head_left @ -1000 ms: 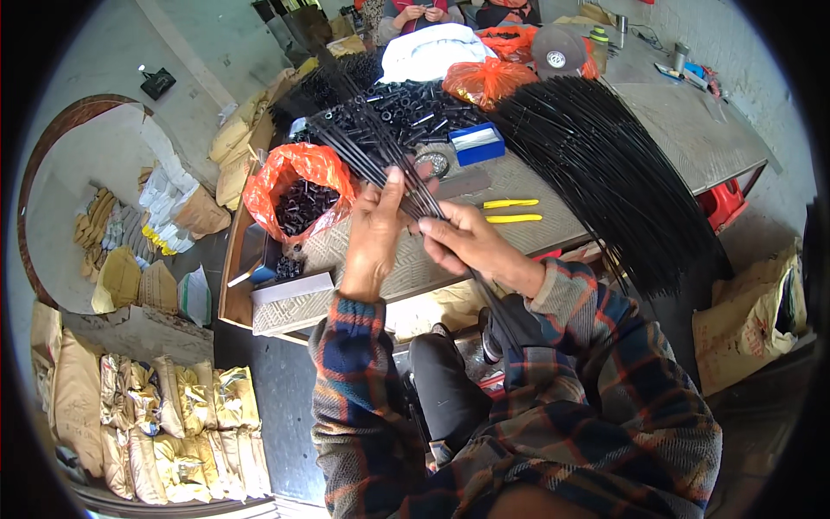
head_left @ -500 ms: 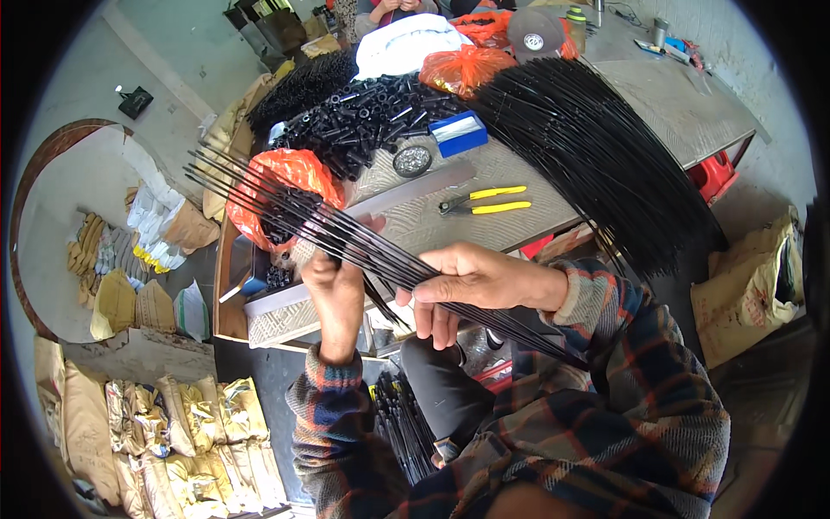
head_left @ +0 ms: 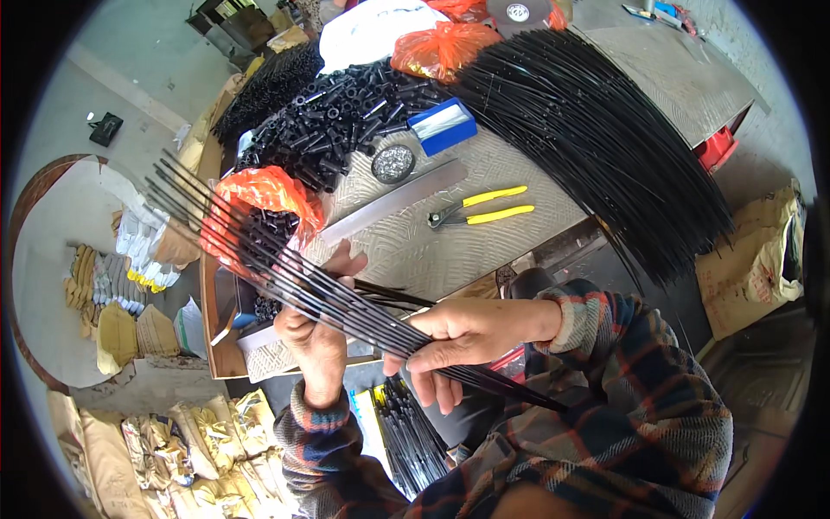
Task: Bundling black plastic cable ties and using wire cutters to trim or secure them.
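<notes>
A fanned bundle of long thin black rods (head_left: 363,322) slants from upper left down toward my lap. My right hand (head_left: 467,333) pinches it near the lower end, thumb on top and fingers beneath. Under the bundle farther up, my left hand (head_left: 316,346) curls around the rods, with its fingertips showing past their far side. A second, smaller group of dark rods sticks out to the right from behind my left hand; its grip on them is partly hidden. Pliers with yellow handles (head_left: 480,208) lie on the table beyond my hands.
A large heap of black rods (head_left: 588,138) covers the table's right side. Short black tubes (head_left: 337,121) are piled at left, near an orange bag (head_left: 268,203). A metal bar (head_left: 393,199), round dish (head_left: 393,163) and blue box (head_left: 443,125) lie between. More rods (head_left: 411,432) stand beside my leg.
The view has shifted, and the bundle with both hands sits slightly lower and farther left. My left hand's fingers show more beyond the rods, and the smaller rod group now points more sideways.
</notes>
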`<action>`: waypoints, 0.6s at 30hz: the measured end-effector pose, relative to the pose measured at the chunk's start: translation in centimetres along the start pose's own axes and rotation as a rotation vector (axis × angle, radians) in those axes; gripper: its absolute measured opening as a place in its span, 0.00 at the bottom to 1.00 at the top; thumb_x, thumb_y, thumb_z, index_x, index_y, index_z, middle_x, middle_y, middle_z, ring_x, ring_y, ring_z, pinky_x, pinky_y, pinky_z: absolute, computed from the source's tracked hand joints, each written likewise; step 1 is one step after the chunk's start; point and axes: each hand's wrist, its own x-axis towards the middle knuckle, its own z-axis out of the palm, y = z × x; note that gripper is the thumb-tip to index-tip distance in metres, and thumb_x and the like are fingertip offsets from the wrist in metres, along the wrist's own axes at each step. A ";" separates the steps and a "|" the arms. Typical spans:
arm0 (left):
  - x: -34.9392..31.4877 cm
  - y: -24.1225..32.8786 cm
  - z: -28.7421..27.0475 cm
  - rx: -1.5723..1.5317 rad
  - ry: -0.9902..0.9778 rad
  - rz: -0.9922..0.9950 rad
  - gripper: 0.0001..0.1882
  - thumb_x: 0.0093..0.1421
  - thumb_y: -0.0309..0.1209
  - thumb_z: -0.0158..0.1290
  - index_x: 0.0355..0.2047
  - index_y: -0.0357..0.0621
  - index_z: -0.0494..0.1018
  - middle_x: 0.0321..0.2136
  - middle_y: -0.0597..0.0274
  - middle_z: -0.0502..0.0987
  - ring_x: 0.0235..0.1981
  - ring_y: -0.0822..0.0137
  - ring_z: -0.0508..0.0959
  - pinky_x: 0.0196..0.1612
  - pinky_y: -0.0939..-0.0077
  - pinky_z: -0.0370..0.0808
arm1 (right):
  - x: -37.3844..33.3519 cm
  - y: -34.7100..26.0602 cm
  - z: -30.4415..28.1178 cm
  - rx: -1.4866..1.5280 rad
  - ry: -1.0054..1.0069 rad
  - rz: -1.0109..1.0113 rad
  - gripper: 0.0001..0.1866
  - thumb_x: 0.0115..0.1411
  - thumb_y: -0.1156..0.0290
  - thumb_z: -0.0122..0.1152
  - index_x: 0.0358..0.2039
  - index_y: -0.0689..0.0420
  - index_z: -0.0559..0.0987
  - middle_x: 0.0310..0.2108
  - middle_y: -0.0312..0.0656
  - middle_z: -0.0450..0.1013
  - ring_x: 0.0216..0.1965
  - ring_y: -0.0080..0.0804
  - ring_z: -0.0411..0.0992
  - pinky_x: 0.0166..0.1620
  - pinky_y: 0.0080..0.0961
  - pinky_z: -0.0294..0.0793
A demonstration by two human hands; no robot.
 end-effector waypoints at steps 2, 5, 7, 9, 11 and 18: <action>0.4 -1.1 0.0 -0.035 0.001 0.030 0.22 0.54 0.17 0.49 0.51 0.39 0.64 0.41 0.52 0.73 0.46 0.61 0.72 0.49 0.71 0.68 | 0.2 -1.0 -0.3 -0.002 0.009 0.001 0.15 0.64 0.69 0.40 0.47 0.67 0.61 0.28 0.48 0.72 0.28 0.33 0.75 0.29 0.21 0.77; -0.8 -5.2 0.0 -0.100 -0.080 -0.180 0.20 0.58 0.28 0.49 0.51 0.39 0.64 0.43 0.52 0.71 0.49 0.58 0.70 0.50 0.68 0.66 | 0.6 -1.8 -0.9 0.024 0.012 -0.030 0.14 0.64 0.70 0.40 0.45 0.68 0.61 0.29 0.49 0.72 0.29 0.34 0.75 0.30 0.23 0.77; -4.3 -10.9 -1.2 -0.608 -0.320 -0.161 0.24 0.60 0.40 0.46 0.52 0.39 0.62 0.50 0.50 0.66 0.53 0.58 0.66 0.52 0.65 0.63 | 1.1 -2.6 -1.0 -0.029 -0.026 -0.175 0.09 0.64 0.70 0.41 0.39 0.64 0.62 0.26 0.47 0.72 0.25 0.31 0.76 0.26 0.20 0.76; -2.4 -12.6 -2.4 0.053 -0.677 0.034 0.27 0.59 0.46 0.46 0.52 0.40 0.64 0.54 0.50 0.62 0.55 0.58 0.63 0.55 0.64 0.59 | 0.7 -3.0 -1.5 0.006 -0.093 -0.060 0.10 0.63 0.74 0.41 0.42 0.66 0.63 0.29 0.48 0.72 0.29 0.32 0.75 0.31 0.23 0.77; 0.9 -10.7 -2.7 0.435 -0.515 -0.393 0.24 0.58 0.39 0.45 0.53 0.42 0.63 0.54 0.50 0.63 0.56 0.61 0.62 0.57 0.63 0.56 | 1.0 0.1 -2.5 -0.114 -0.140 -0.192 0.08 0.63 0.72 0.41 0.40 0.63 0.63 0.27 0.45 0.72 0.27 0.29 0.76 0.29 0.20 0.76; 13.9 -17.4 -8.0 1.654 -0.458 0.395 0.27 0.53 0.27 0.42 0.56 0.49 0.59 0.55 0.60 0.62 0.59 0.62 0.59 0.58 0.57 0.52 | 2.1 15.9 -5.6 -0.071 0.345 -0.082 0.11 0.64 0.69 0.42 0.38 0.65 0.67 0.32 0.44 0.72 0.37 0.29 0.72 0.41 0.23 0.73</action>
